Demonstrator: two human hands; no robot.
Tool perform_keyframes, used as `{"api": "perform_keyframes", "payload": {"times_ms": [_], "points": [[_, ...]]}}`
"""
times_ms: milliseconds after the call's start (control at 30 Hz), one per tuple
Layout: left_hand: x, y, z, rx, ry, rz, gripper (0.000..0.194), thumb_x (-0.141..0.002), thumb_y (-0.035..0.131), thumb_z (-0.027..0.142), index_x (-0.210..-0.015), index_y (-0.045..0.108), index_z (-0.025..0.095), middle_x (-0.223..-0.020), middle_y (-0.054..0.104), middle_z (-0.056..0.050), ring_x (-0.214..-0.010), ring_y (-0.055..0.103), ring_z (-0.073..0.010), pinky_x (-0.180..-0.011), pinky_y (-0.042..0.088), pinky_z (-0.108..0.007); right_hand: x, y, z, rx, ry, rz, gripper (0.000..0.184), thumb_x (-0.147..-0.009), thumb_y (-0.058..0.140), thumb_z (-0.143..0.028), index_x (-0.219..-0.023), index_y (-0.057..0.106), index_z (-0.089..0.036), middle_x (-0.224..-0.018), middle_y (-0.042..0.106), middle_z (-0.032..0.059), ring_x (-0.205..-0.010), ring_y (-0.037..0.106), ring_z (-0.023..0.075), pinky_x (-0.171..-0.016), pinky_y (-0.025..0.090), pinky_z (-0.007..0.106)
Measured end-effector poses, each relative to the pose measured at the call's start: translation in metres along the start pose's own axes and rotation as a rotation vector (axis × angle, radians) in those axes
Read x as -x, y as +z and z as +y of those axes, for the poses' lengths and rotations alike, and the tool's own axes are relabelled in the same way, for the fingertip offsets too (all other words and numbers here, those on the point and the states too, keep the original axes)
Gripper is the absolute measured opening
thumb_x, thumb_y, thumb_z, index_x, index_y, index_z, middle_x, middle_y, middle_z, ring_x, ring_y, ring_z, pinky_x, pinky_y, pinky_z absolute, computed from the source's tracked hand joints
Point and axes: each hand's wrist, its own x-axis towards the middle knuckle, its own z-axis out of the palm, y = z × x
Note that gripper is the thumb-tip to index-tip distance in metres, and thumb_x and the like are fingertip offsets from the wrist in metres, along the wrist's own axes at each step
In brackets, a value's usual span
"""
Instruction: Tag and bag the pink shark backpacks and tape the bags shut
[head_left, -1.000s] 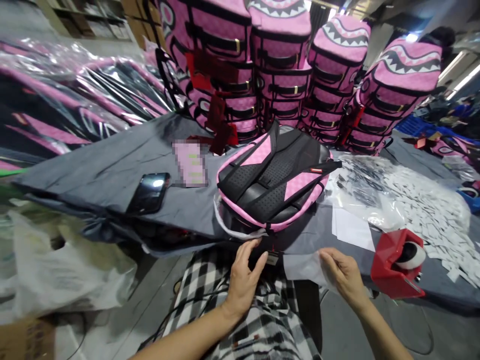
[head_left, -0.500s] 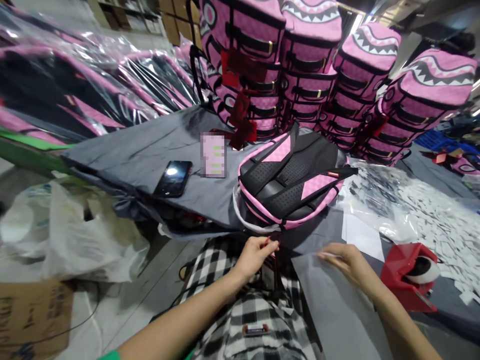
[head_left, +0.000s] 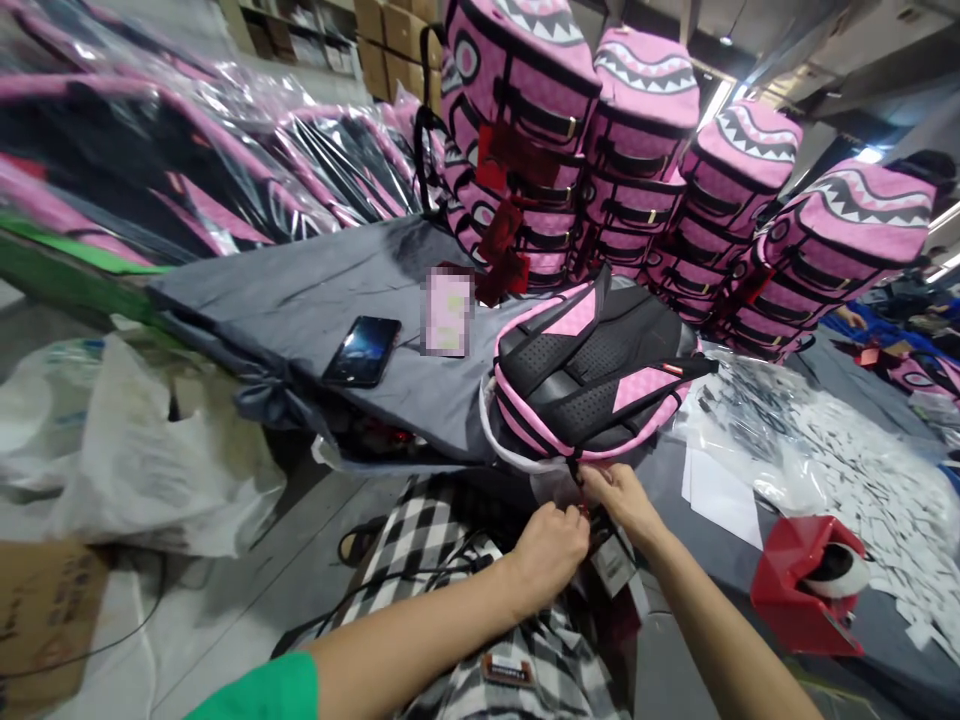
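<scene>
Bringing both our hands close together at six o'clock of the black-and-pink padded backpack (head_left: pixel 592 385), we work right at its near rim. The backpack lies on the grey cloth-covered desk (head_left: pixel 292 300), back panel and shoulder straps upward, probably so that the short black fabric loop (head_left: pixel 575 468) on that rim faces us within reach. Our right hand (head_left: pixel 626 500) has its grip pinched closed beside the loop; we cannot tell whether it grasps the loop or the translucent plastic sheet (head_left: pixel 553 488) next to it. Our left hand (head_left: pixel 551 550), at seven o'clock of the right, is clenched with curled fingers, and what it encloses is hidden. A white rectangular label (head_left: pixel 615 563) hangs below the hands, likely angled by its own weight. From the backpack, the black glossy phone (head_left: pixel 364 350) sits at nine o'clock, out of the way, while the white paper sheets (head_left: pixel 724 495) and the red tape dispenser (head_left: pixel 787 580) lie towards four, handy for the right arm. Upright pink shark-mouth backpacks (head_left: pixel 645 90) stand stacked around twelve to two, perhaps to save desk space.
</scene>
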Motion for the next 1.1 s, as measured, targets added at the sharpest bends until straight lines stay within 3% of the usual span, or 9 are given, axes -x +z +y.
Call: {"api": "perform_keyframes", "payload": {"times_ms": [100, 233, 300, 367, 433, 600, 700, 900, 1100], "points": [[0.013, 0.001, -0.008, 0.171, -0.086, 0.136, 0.007, -0.090, 0.062, 0.020, -0.086, 0.066, 0.017, -0.087, 0.068, -0.007, -0.081, 0.066, -0.0216, -0.071, 0.049, -0.033, 0.004, 0.008, 0.002, 0.087, 0.032, 0.096, 0.026, -0.071, 0.067, -0.041, -0.061, 0.057, -0.019, -0.055, 0.047, -0.0041, -0.055, 0.039, 0.0116, -0.052, 0.033, 0.024], [0.032, 0.003, -0.022, 0.832, -0.616, 0.496, 0.029, -0.082, 0.070, 0.047, -0.083, 0.056, 0.021, -0.082, 0.062, -0.001, -0.075, 0.062, -0.0169, -0.073, 0.051, -0.031, 0.001, 0.011, 0.008, 0.001, 0.019, 0.099, 0.017, -0.072, 0.060, -0.033, -0.073, 0.067, -0.018, -0.062, 0.059, -0.0019, -0.059, 0.049, 0.0146, -0.056, 0.040, 0.025], [0.032, 0.004, -0.023, 1.204, -0.778, 0.534, 0.045, -0.070, 0.078, 0.053, -0.092, 0.056, 0.020, -0.089, 0.067, -0.003, -0.085, 0.066, -0.0193, -0.081, 0.053, -0.034, -0.001, 0.009, 0.008, -0.029, 0.027, 0.071, 0.018, -0.072, 0.060, -0.033, -0.073, 0.067, -0.017, -0.063, 0.061, -0.0014, -0.059, 0.051, 0.0148, -0.056, 0.041, 0.026], [0.028, 0.004, -0.021, 1.453, -0.791, 0.459, 0.052, -0.068, 0.079, 0.054, -0.099, 0.060, 0.017, -0.099, 0.071, -0.008, -0.097, 0.067, -0.0220, -0.092, 0.051, -0.037, -0.002, 0.007, 0.008, -0.048, 0.030, 0.050, 0.017, -0.072, 0.061, -0.033, -0.072, 0.067, -0.017, -0.064, 0.063, -0.0013, -0.059, 0.052, 0.0149, -0.057, 0.042, 0.026], [0.021, 0.003, -0.018, 1.464, -0.763, 0.423, 0.049, -0.071, 0.077, 0.053, -0.100, 0.063, 0.016, -0.104, 0.072, -0.010, -0.102, 0.066, -0.0234, -0.097, 0.048, -0.039, -0.003, 0.005, 0.007, -0.078, 0.017, 0.034, 0.018, -0.072, 0.062, -0.031, -0.079, 0.071, -0.016, -0.071, 0.068, 0.0004, -0.066, 0.058, 0.0173, -0.063, 0.046, 0.027], [0.009, 0.006, -0.019, 1.094, -0.826, 0.684, 0.050, -0.065, 0.078, 0.046, -0.105, 0.065, 0.018, -0.103, 0.069, -0.008, -0.097, 0.063, -0.0242, -0.094, 0.048, -0.041, -0.006, 0.004, 0.011, -0.182, 0.010, -0.020, 0.026, -0.071, 0.064, -0.027, -0.092, 0.075, -0.017, -0.087, 0.075, 0.0037, -0.091, 0.067, 0.0247, -0.084, 0.053, 0.035], [0.004, 0.007, -0.020, 1.082, -0.845, 0.692, 0.042, -0.063, 0.078, 0.043, -0.096, 0.070, 0.018, -0.098, 0.068, -0.007, -0.093, 0.063, -0.0242, -0.089, 0.049, -0.039, -0.008, 0.002, 0.011, -0.208, 0.014, -0.034, 0.027, -0.070, 0.065, -0.025, -0.094, 0.076, -0.018, -0.091, 0.076, 0.0040, -0.093, 0.068, 0.0254, -0.090, 0.053, 0.038], [0.004, 0.005, -0.016, 1.261, -0.812, 0.718, 0.025, -0.066, 0.077, 0.040, -0.068, 0.062, 0.019, -0.071, 0.062, 0.001, -0.072, 0.058, -0.0161, -0.074, 0.047, -0.029, -0.011, 0.000, 0.005, -0.236, -0.001, -0.031, 0.034, -0.067, 0.068, -0.025, -0.100, 0.075, -0.018, -0.099, 0.076, 0.0050, -0.098, 0.068, 0.0265, -0.091, 0.053, 0.039], [-0.005, 0.003, -0.007, 1.640, -0.846, 0.731, 0.037, -0.061, 0.081, 0.038, -0.090, 0.070, 0.018, -0.087, 0.075, -0.004, -0.084, 0.067, -0.0185, -0.084, 0.049, -0.031, -0.005, -0.001, -0.001, -0.194, 0.056, -0.054, 0.030, -0.073, 0.069, -0.033, -0.098, 0.076, -0.017, -0.093, 0.076, 0.0046, -0.090, 0.067, 0.0247, -0.083, 0.053, 0.036]]}}
